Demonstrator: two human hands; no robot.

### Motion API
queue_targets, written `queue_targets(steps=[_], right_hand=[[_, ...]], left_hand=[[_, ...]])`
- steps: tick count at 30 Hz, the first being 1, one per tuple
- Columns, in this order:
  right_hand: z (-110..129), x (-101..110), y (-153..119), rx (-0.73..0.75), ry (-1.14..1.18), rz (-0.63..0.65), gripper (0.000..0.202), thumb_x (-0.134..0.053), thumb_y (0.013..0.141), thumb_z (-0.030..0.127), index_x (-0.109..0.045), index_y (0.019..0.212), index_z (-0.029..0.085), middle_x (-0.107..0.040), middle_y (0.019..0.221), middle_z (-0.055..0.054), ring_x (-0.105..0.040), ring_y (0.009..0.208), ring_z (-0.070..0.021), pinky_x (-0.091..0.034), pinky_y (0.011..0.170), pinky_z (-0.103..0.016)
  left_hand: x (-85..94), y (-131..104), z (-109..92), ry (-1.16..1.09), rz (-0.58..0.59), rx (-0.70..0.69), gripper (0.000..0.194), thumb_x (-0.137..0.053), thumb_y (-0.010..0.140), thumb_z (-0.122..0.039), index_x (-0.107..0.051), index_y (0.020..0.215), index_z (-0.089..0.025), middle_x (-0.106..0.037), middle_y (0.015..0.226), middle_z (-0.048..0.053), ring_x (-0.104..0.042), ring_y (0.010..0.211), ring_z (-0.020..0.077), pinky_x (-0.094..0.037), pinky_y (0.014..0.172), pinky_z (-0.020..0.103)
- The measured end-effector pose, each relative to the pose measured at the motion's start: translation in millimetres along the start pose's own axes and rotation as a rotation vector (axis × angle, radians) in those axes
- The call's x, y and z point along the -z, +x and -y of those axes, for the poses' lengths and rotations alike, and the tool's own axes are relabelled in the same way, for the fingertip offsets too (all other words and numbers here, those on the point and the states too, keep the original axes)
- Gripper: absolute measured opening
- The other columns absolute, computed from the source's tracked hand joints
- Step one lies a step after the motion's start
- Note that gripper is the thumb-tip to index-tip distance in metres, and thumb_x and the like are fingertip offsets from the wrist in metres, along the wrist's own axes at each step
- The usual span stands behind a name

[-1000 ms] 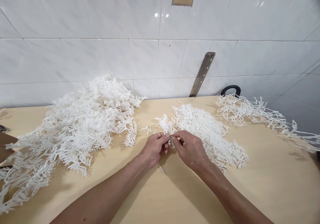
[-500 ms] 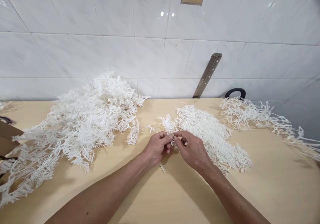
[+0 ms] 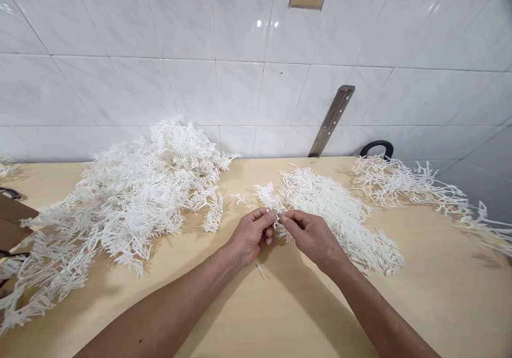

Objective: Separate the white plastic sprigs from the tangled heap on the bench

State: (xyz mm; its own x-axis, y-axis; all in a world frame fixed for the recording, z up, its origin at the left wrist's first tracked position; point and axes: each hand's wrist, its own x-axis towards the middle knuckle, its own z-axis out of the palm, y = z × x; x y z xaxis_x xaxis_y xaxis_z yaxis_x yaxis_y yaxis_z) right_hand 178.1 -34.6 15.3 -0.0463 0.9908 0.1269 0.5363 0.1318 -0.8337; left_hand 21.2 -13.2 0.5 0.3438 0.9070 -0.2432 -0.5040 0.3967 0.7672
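Observation:
My left hand (image 3: 255, 235) pinches a small white branched plastic sprig (image 3: 276, 219) between thumb and index finger. The fingers of my right hand (image 3: 308, 234) close on the right side of the same sprig, and the two hands nearly touch. Just beyond them lies a small white feathery cluster (image 3: 265, 192). Right of the hands spreads a pile of short white sprigs (image 3: 326, 206), partly behind my right hand. A few thin loose white bits (image 3: 262, 270) rest on the table below my left hand.
A large tangled heap of white branched pieces (image 3: 148, 187) covers the table's left side. Bare white branching stems (image 3: 404, 182) lie at the back right, by a black curved handle (image 3: 376, 148). A metal strip (image 3: 332, 120) leans on the tiled wall. A brown box (image 3: 15, 222) stands far left.
My right hand has drawn slightly to the right, so a little gap shows between the fingertips with the white sprig in it. My left hand is nearly still.

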Motion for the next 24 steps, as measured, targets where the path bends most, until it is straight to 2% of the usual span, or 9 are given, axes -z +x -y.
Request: queue_targets(steps=[4,7,11,15,19,24], right_hand=[[2.7,-2.7,-1.1,0.004,0.012,0.001,0.028,-0.058,0.088,0.044,-0.073,0.092,0.021,-0.071,0.076,-0.002,-0.061,0.066,-0.0174,-0.046,0.060,-0.029],[6.0,-6.1,-2.5,0.017,-0.044,-0.055,0.023,-0.060,0.086,0.042,-0.071,0.088,0.022,-0.070,0.076,-0.002,-0.060,0.064,-0.0168,-0.046,0.059,-0.029],[7.1,-9.6,-4.5,0.133,-0.168,-0.146,0.020,-0.056,0.087,0.036,-0.069,0.081,0.021,-0.068,0.077,-0.002,-0.057,0.061,-0.0152,-0.044,0.058,-0.029],[6.3,-11.1,-5.5,0.201,-0.238,-0.143,0.021,-0.053,0.089,0.031,-0.067,0.077,0.022,-0.067,0.076,-0.002,-0.057,0.061,-0.0150,-0.044,0.058,-0.028],[4.8,-10.9,-5.3,0.216,-0.276,-0.155,0.021,-0.053,0.089,0.028,-0.068,0.075,0.022,-0.068,0.078,-0.003,-0.057,0.061,-0.0151,-0.044,0.058,-0.029],[4.5,-13.7,-5.3,0.191,-0.338,-0.163,0.020,-0.053,0.085,0.026,-0.064,0.069,0.021,-0.064,0.071,-0.002,-0.055,0.059,-0.0152,-0.041,0.057,-0.029]], left_hand=[[0.1,0.1,0.8,-0.001,0.000,-0.010,0.045,-0.090,0.057,-0.043,-0.058,0.073,-0.015,-0.049,0.058,-0.006,-0.042,0.048,0.0049,-0.033,0.042,0.019],[0.3,0.1,0.8,0.000,-0.003,-0.007,0.045,-0.090,0.056,-0.043,-0.057,0.072,-0.015,-0.049,0.057,-0.006,-0.041,0.048,0.0049,-0.032,0.042,0.019],[0.3,-0.3,-0.7,0.034,-0.002,0.019,0.042,-0.089,0.057,-0.040,-0.057,0.069,-0.015,-0.047,0.054,-0.005,-0.039,0.048,0.0052,-0.030,0.042,0.019],[-0.2,-1.5,-2.6,0.053,0.011,0.027,0.040,-0.089,0.057,-0.038,-0.057,0.065,-0.014,-0.045,0.052,-0.005,-0.040,0.049,0.0062,-0.029,0.043,0.020],[-1.8,-3.9,-3.0,0.113,0.000,0.006,0.041,-0.089,0.057,-0.039,-0.057,0.063,-0.015,-0.046,0.052,-0.004,-0.040,0.048,0.0066,-0.030,0.045,0.021],[-5.0,-5.2,1.0,0.207,-0.031,-0.054,0.046,-0.087,0.058,-0.047,-0.053,0.060,-0.016,-0.043,0.051,-0.005,-0.037,0.048,0.0058,-0.027,0.047,0.022]])
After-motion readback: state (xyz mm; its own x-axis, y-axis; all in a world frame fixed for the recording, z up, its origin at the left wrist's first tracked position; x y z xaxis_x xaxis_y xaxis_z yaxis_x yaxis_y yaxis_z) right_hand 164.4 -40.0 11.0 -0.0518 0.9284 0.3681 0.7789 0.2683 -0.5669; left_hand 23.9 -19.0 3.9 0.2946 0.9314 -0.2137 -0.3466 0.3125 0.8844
